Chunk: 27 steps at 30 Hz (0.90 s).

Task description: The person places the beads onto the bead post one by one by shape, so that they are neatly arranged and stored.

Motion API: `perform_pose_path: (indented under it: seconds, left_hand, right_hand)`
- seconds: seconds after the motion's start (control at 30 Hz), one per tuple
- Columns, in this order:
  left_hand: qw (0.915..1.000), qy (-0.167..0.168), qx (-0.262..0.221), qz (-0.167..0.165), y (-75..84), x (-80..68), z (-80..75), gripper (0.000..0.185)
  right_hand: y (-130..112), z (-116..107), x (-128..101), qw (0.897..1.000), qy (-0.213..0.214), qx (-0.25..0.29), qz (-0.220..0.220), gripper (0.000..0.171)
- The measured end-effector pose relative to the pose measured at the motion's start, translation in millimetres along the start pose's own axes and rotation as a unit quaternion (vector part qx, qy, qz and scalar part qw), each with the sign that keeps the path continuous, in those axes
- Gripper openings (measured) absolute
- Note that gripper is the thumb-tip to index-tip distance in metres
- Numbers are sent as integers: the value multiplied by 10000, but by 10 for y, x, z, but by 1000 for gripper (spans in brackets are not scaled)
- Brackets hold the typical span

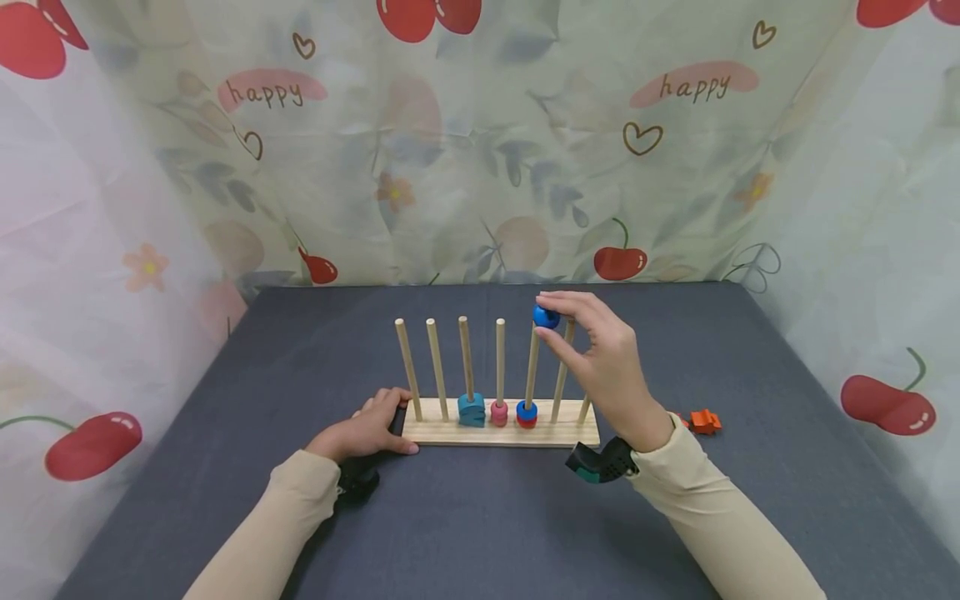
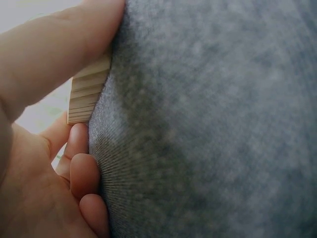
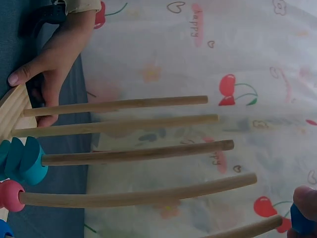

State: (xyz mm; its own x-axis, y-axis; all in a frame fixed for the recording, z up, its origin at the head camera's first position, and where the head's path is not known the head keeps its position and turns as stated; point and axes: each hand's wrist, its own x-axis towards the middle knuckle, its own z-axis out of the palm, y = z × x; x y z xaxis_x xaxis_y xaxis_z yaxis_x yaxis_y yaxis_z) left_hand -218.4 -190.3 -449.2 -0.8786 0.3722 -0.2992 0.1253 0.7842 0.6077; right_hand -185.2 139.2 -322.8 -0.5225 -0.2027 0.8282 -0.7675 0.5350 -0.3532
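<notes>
The right hand [image 1: 607, 367] pinches a blue bead [image 1: 546, 317] between thumb and fingertips, right at the top of the fifth peg [image 1: 532, 371] counted from the left. The left hand [image 1: 367, 433] is curled round the left end of the wooden base [image 1: 501, 433], thumb along its front edge, holding it against the grey table [image 1: 480, 517].

The main risk is a missed hole: if the bead's bore sits off the peg tip, the bead may catch on the rim, slip from the pinch and roll away across the table. The pegs are thin and lean slightly, so a sideways push from the right hand could bend the fifth peg or knock the sixth peg [image 1: 562, 371], which stands just at 3 o'clock of it and close against the fingers. If the left hand eases, the base might slide or tip.

The blue bead is small, round and glossy, probably painted wood; its hole is not visible, hidden by the fingertips. In the right wrist view only a sliver of it [image 3: 303, 220] shows at the edge, so how squarely it meets the peg cannot be told. At the foot of the fifth peg lie a blue ring on a red ring [image 1: 527, 414]; a pink bead [image 1: 498, 412] and a teal block [image 1: 472, 410] sit on the pegs towards 9 o'clock. An orange toy piece [image 1: 705, 421] lies on the table well off at 3 o'clock.
</notes>
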Motion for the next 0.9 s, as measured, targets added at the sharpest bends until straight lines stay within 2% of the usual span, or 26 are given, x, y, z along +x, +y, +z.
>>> perform_pose_path:
  seconds: [0.23,0.47,0.57,0.7,0.9]
  left_hand:
    - [10000,-19,-10,-67,7,-4,4,76]
    - [9999,-17,-32,-112,11,-1,1,76]
    - [9999,-19,-38,-101,11,-3,1,76]
    - [10000,-19,-27,-71,4,-4,0,77]
    - [10000,-28,-9,-47,-3,0,-2,77]
  right_hand:
    - [49,49,-13,9991,-313,135,262,40]
    - [62,101,-50,9919,-458,705,950,38]
    - [69,137,-83,9838,-428,1077,1370,40]
    - [84,204,-146,9676,-277,1643,1898,42]
    - [85,281,-226,9430,62,2415,2287,40]
